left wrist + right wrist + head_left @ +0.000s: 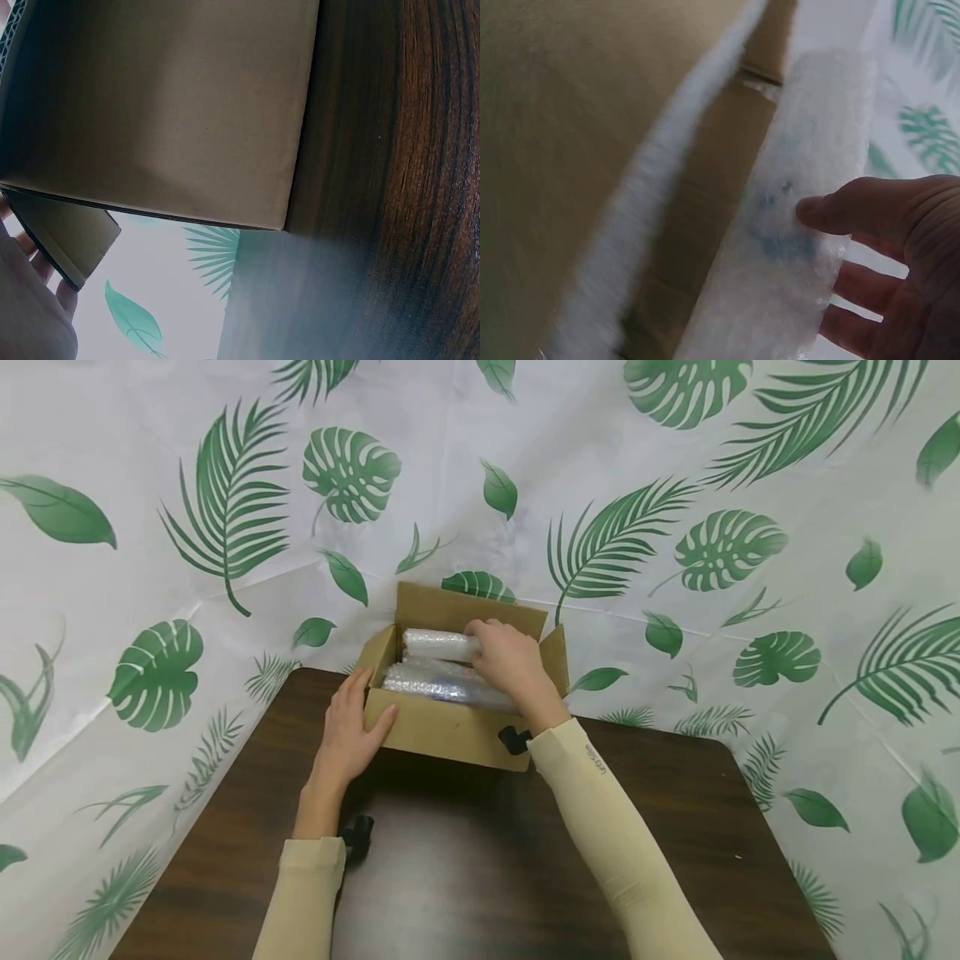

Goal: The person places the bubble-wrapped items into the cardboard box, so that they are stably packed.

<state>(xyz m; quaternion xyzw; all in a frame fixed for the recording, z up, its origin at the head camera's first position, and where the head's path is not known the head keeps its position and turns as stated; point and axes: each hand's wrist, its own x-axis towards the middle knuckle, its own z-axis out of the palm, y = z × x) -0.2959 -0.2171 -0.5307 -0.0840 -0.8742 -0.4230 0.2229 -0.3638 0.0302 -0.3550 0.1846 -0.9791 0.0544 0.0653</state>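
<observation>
An open cardboard box (450, 727) stands at the back of the table, its flaps folded outward. Inside lie long packages in clear bubble wrap. The right hand (512, 664) reaches in from the right and grips the rear bubble-wrapped package (438, 644). In the right wrist view its thumb presses the near face of that package (795, 195), with fingers behind; blurry blue marks show through the wrap. Another bubble-wrapped package (442, 683) lies in front of it. The left hand (348, 735) rests at the box's front left corner, fingers along the left flap (71, 229), thumb toward the front.
The dark wood-grain table (660, 827) extends toward the person and to both sides. A white sheet with green leaf prints (517, 452) hangs close behind the box and around the table. Black camera mounts (360, 837) sit at both wrists.
</observation>
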